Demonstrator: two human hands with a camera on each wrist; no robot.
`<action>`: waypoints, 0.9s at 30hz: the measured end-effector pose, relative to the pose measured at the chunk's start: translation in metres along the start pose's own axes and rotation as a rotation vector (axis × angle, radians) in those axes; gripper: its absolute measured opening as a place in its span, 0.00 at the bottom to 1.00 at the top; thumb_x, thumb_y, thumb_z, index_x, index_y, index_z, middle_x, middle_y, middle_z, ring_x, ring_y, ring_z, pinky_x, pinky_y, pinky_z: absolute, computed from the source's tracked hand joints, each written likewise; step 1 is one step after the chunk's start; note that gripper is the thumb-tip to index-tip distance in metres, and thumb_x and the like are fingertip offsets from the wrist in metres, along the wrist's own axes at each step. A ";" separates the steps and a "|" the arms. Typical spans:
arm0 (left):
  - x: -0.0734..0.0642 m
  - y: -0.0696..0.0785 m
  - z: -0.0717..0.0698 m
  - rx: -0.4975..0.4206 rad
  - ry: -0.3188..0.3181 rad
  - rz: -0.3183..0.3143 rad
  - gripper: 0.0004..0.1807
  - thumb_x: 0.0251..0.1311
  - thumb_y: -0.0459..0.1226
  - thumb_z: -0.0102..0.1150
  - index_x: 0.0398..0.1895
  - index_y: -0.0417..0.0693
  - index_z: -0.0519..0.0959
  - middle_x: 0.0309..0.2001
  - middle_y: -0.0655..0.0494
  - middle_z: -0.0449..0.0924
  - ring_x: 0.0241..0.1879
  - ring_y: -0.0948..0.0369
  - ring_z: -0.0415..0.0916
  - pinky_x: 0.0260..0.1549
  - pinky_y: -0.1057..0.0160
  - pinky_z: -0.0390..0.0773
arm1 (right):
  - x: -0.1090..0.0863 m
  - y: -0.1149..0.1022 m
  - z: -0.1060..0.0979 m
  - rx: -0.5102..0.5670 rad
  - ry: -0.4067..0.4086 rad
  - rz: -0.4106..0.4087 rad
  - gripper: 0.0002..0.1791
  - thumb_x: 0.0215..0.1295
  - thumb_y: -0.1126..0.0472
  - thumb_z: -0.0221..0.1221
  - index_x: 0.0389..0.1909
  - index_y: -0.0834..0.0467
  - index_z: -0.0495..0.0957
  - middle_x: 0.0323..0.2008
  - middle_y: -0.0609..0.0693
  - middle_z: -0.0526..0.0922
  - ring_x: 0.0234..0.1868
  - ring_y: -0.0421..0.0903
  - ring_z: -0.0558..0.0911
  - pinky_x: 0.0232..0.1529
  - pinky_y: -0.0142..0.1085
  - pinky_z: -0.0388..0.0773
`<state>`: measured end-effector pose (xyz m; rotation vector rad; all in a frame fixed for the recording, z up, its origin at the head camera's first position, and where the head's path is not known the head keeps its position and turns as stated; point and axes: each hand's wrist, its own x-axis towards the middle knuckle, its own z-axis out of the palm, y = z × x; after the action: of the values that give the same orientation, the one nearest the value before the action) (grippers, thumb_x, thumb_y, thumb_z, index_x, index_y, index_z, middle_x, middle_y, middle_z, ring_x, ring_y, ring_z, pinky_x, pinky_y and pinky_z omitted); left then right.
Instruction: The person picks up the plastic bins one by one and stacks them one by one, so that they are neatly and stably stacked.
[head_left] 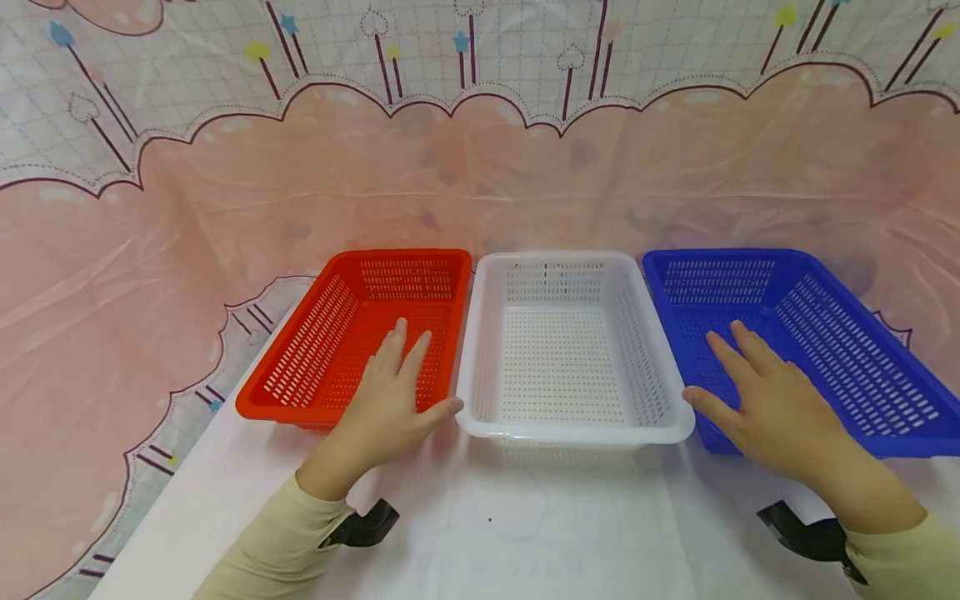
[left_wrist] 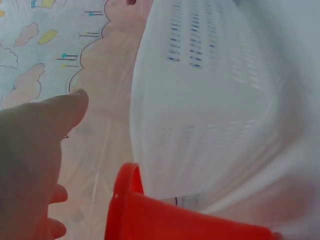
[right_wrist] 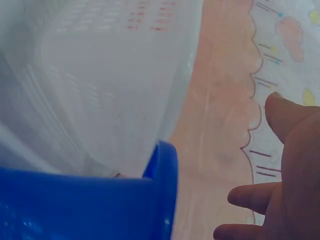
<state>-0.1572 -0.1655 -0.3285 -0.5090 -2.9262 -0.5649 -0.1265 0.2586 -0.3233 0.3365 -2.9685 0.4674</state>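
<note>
Three plastic baskets with slotted walls stand side by side in the head view: a red basket (head_left: 300, 412) at left, a white basket (head_left: 570, 435) in the middle and a blue basket (head_left: 885, 333) at right. My left hand (head_left: 390, 400) hovers over the front right part of the red basket, fingers spread and nothing in it. Its thumb reaches to the white basket's left rim; contact cannot be told. Over the blue basket's front left part is my right hand (head_left: 780, 408), also spread and holding nothing, its thumb near the white basket's right front corner.
The baskets rest on a white tabletop (head_left: 525, 533). Behind and left of it hangs a pink and white patterned cloth (head_left: 420, 192). Black straps (head_left: 367, 525) show at both wrists.
</note>
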 end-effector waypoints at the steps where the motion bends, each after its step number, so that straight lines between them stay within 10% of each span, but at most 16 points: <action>1: 0.000 0.001 0.002 -0.021 0.006 0.012 0.52 0.60 0.57 0.64 0.78 0.37 0.54 0.78 0.35 0.39 0.76 0.37 0.39 0.69 0.34 0.46 | -0.001 -0.001 0.002 0.024 0.003 -0.002 0.48 0.72 0.37 0.54 0.76 0.69 0.52 0.74 0.75 0.44 0.69 0.79 0.52 0.59 0.76 0.52; 12: -0.004 0.014 0.013 -0.186 0.082 0.030 0.51 0.57 0.51 0.71 0.77 0.41 0.57 0.80 0.44 0.40 0.75 0.41 0.47 0.62 0.35 0.63 | -0.010 -0.013 0.013 0.325 0.076 -0.049 0.43 0.75 0.49 0.55 0.78 0.67 0.47 0.76 0.70 0.46 0.73 0.73 0.49 0.65 0.71 0.47; 20: -0.007 0.018 0.020 -0.332 0.129 0.038 0.46 0.57 0.47 0.71 0.74 0.38 0.62 0.76 0.41 0.54 0.73 0.43 0.55 0.63 0.36 0.63 | -0.015 -0.024 0.015 0.348 0.063 -0.008 0.43 0.73 0.49 0.58 0.78 0.64 0.50 0.69 0.73 0.63 0.57 0.76 0.73 0.47 0.68 0.75; 27: -0.010 0.019 0.027 -0.403 0.122 0.063 0.43 0.58 0.44 0.71 0.73 0.38 0.64 0.74 0.42 0.60 0.71 0.43 0.59 0.63 0.38 0.64 | -0.016 -0.030 0.020 0.407 0.019 0.003 0.41 0.73 0.51 0.58 0.77 0.67 0.52 0.68 0.74 0.63 0.59 0.75 0.73 0.53 0.64 0.72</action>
<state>-0.1423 -0.1415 -0.3482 -0.5810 -2.6732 -1.1425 -0.1054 0.2276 -0.3354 0.3601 -2.8368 1.0700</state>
